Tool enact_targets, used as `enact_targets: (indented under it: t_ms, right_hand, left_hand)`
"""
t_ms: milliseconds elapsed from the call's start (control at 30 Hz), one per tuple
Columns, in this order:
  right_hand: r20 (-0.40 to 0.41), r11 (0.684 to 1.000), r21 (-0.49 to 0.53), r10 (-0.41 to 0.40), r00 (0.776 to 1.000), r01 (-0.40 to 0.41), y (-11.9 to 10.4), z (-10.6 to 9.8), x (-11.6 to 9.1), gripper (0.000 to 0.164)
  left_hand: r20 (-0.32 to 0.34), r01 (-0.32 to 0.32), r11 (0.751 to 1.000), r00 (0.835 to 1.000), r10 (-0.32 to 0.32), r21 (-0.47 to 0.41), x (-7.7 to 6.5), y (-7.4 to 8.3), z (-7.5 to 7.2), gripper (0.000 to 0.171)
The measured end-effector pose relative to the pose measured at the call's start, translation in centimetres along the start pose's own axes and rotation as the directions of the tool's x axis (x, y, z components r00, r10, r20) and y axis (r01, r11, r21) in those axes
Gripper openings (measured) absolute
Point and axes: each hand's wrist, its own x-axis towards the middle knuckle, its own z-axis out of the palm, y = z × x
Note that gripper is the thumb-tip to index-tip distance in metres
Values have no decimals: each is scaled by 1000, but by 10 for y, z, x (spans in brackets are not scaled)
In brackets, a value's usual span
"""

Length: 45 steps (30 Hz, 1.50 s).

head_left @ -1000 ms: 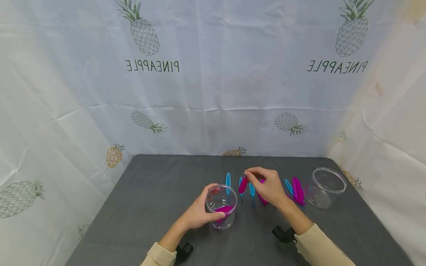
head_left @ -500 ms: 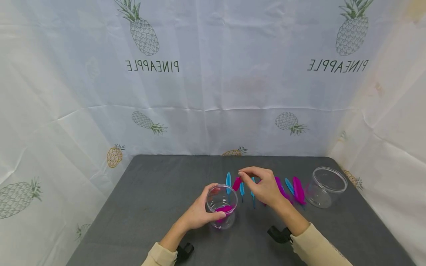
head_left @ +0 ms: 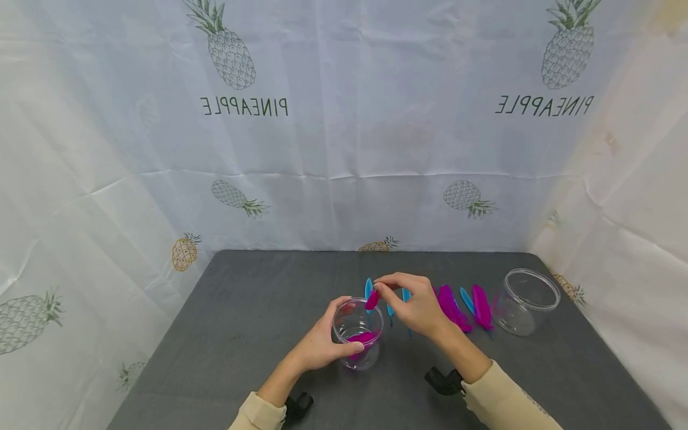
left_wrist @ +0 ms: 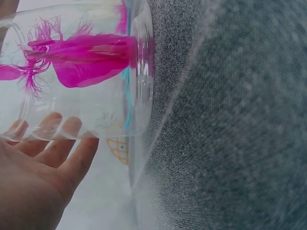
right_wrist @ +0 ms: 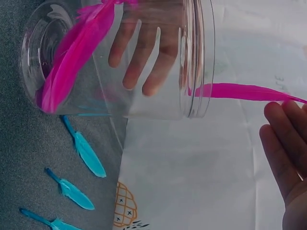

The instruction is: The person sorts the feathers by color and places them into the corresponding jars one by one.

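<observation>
My left hand grips a clear plastic jar that stands upright on the dark table. Inside the jar, a magenta feather leans against the wall. Just above the jar's mouth, my right hand pinches a second magenta feather by its quill. The feather's tip hangs right at the rim. Behind the jar and the right hand lie several blue feathers. In the left wrist view, the fingers wrap the jar's far side.
A second clear jar stands at the table's right side. Beside it lie magenta feathers and a blue feather. A pineapple-print cloth hangs behind the grey table.
My right hand has moved left with the pinched magenta feather, from over the blue feathers to the jar's rim. The left hand and its jar have stayed in place.
</observation>
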Motion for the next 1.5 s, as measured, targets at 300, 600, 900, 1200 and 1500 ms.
enact_targets:
  t_ms: [300,600,900,1200,1500]
  right_hand:
    - [41,1000,-9,-16,999,16,5,11,-4,24]
    - [105,998,-41,51,993,-47,7,21,-11,17]
    - [178,998,-49,33,983,-25,10,30,-13,22]
    - [205,999,-48,23,978,-13,7,31,-13,20]
    - [221,998,-58,18,975,-5,9,31,-14,14]
  left_hand:
    - [1,-1,1000,1000,1,-2,-1,-1,-1,91]
    - [0,5,1000,1000,-5,11,-2,0,-1,89]
    - [10,-10,999,1000,10,34,0,-2,-2,87]
    - [14,-1,1000,1000,1,16,0,-3,-1,89]
    - [8,6,1000,1000,-6,28,0,-3,-2,90]
